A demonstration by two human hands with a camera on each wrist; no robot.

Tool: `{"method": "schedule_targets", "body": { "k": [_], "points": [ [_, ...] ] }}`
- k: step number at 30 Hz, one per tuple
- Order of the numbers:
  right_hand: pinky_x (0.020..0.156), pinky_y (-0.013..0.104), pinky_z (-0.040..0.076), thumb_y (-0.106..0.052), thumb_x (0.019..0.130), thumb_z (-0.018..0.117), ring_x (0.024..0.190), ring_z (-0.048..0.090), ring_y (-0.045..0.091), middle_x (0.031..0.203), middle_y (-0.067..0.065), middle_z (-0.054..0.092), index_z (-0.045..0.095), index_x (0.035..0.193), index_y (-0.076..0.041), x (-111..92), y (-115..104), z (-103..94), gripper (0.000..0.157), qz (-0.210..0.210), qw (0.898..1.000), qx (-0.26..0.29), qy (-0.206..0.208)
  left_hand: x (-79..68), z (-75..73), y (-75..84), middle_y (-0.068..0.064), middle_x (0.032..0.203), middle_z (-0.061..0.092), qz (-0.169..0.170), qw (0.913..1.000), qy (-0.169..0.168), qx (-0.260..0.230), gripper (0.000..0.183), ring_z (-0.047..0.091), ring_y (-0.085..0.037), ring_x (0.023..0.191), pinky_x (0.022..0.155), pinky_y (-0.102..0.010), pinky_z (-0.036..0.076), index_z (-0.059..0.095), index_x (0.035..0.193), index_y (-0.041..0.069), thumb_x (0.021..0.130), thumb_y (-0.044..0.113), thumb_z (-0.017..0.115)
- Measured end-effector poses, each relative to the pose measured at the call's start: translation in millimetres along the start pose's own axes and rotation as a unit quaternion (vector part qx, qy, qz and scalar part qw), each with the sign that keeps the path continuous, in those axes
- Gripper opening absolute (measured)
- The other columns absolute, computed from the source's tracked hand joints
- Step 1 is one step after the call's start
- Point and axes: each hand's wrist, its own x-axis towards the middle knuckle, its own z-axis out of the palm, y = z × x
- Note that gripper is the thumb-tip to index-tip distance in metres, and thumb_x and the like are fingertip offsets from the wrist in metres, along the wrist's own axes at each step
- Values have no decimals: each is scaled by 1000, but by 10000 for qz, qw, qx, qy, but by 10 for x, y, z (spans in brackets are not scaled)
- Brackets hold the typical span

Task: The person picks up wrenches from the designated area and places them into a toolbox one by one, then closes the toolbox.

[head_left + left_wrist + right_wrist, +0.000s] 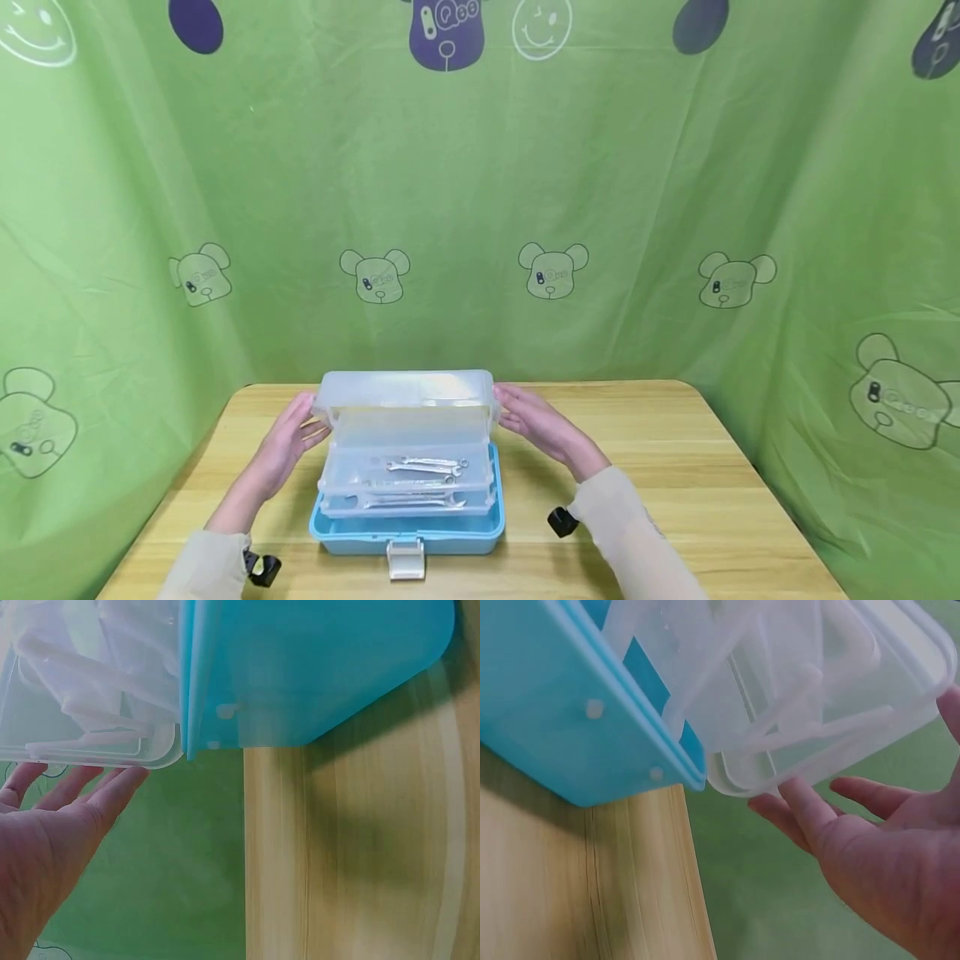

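Note:
A blue toolbox [450,543] has its clear lid [405,392] raised, and its translucent stepped trays [345,467] stand lifted above the base. Several silver wrenches [426,468] lie in the trays. My left hand [281,446] touches the lid's left end; in the left wrist view the fingers of that hand [56,840] extend along the lid's edge. At the lid's right end, my right hand [542,423] touches with extended fingers. The right wrist view shows this hand [889,847] with its fingers spread against the rim of the lid [840,746].
A white latch [406,560] hangs down at the toolbox's front. The toolbox rests on a wood-grain table [637,467], toward its left half. Green curtain [465,183] with bear prints stands behind and at both sides.

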Motion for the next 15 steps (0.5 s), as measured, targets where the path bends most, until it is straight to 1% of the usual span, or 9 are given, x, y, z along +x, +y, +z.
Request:
{"method": "schedule_targets", "body": {
  "k": [3,8,12,15],
  "points": [
    [126,48,28,-46,109,48,154,31,42,168,26,26,20,161,6,-33,18,-7,78,22,9998,-143,-153,-32,-21,-13,14,124,64,109,9998,-116,-80,32,64,-10,123,107,-23,49,53,131,23,115,37,30],
    [127,49,25,-38,110,50,156,26,40,169,25,22,17,162,6,-102,48,-14,76,-121,9983,-422,-395,-88,-46,-24,15,126,66,246,9993,-256,-92,29,65,-2,118,106,-21,50,54,134,22,115,28,34],
    [126,53,27,-38,108,54,154,30,43,168,26,25,20,162,5,-163,70,-27,77,-262,9943,-939,-432,-132,-67,-46,15,127,66,331,9989,-335,-47,28,64,-1,118,103,-20,51,55,135,17,114,21,38],
    [125,55,29,-38,105,60,153,32,45,168,26,24,21,162,5,-198,79,-34,81,-340,9920,-1111,-490,-171,-97,-70,18,133,63,385,9984,-413,31,32,64,-1,117,101,-19,52,54,141,9,113,17,40]
  ]
}}
